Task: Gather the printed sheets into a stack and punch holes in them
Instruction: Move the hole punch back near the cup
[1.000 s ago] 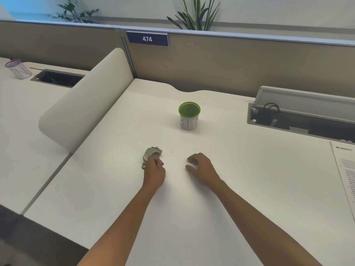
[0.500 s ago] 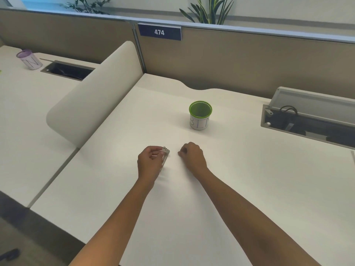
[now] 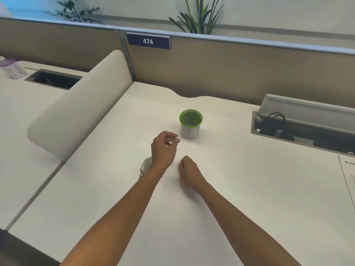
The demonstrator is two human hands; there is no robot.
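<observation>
A small grey metal hole punch (image 3: 145, 167) lies on the white desk (image 3: 249, 189), partly hidden behind my left wrist. My left hand (image 3: 163, 148) hovers just beyond it, lifted off the punch, its fingers loosely curled around nothing. To the right, my right hand (image 3: 189, 172) rests on the desk with its fingers curled into a fist and nothing in it. Printed sheets (image 3: 348, 175) lie at the far right edge of the desk, mostly cut off by the frame.
A white cup with a green rim (image 3: 190, 124) stands just beyond my left hand. An open cable tray (image 3: 303, 129) sits at the back right. A curved white divider (image 3: 80, 104) borders the desk on the left. A purple-rimmed cup (image 3: 13, 69) stands on the neighbouring desk.
My left hand has let go of the hole punch and lifted forward toward the green cup. The punch now lies on the desk by my wrist. My right hand stayed curled.
</observation>
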